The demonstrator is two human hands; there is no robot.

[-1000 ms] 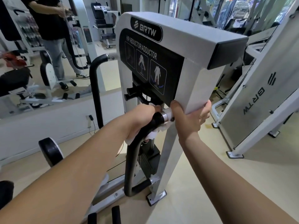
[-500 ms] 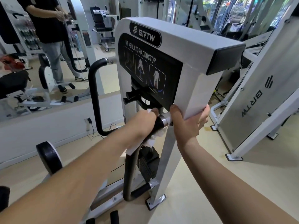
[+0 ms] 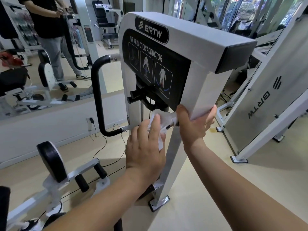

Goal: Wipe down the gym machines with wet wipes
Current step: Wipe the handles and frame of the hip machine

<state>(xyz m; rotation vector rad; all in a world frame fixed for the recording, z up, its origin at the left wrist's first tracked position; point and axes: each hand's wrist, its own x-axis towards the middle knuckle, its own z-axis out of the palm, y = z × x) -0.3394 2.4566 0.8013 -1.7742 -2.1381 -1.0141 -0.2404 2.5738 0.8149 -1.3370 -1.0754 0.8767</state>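
The crumpled white wet wipe [image 3: 160, 116] is draped over the top of the near black handle bar, right up against the shiny chrome collar [image 3: 173, 118] where that bar meets the white steel hip abductor/adductor machine [image 3: 191, 47]. The left hand [image 3: 146, 147] is laid over it with the fingers [image 3: 155, 121] pretty much straight, pressing the wipe flat onto the bar. A corner of the wipe pokes out under the palm on the right. I can't see the thumb.

The right hand [image 3: 195, 125] is clamped round the white steel upright post [image 3: 202, 90] just right of the collar, thumb on the near face and fingers wrapped round the far side.

Compared with half a second back, the left hand was curled in a fist round the bar with the wipe bunched under it. Now it's opened out and sits lower, and the wipe shows more up top. The right hand hasn't budged.

Above the hands is the black instruction panel with white figures [image 3: 155, 67]. Off to the left are a black padded loop handle [image 3: 98, 97] and a round black pad [image 3: 50, 161]. On the right stands another white machine frame with BRTW lettering [image 3: 260, 105].
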